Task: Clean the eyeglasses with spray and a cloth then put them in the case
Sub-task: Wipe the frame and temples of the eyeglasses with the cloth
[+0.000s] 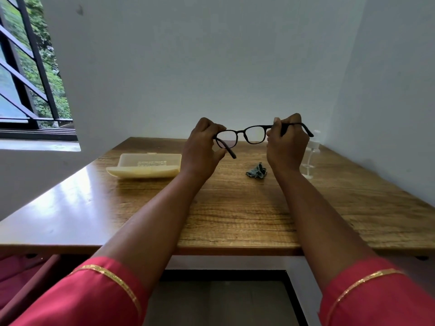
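Both hands hold the glasses (247,135) up above the counter (235,208), lenses facing away, probably to check them against the pale wall. The left hand (202,147) pinches the frame's left corner, its temple folded down; the right hand (286,142) grips the right hinge, that temple sticking out to the side. The case (146,167) lies open at the left, ready to take them. The crumpled cloth (257,171) lies between the arms, and the spray bottle (310,154) stands just behind the right wrist, within easy reach.
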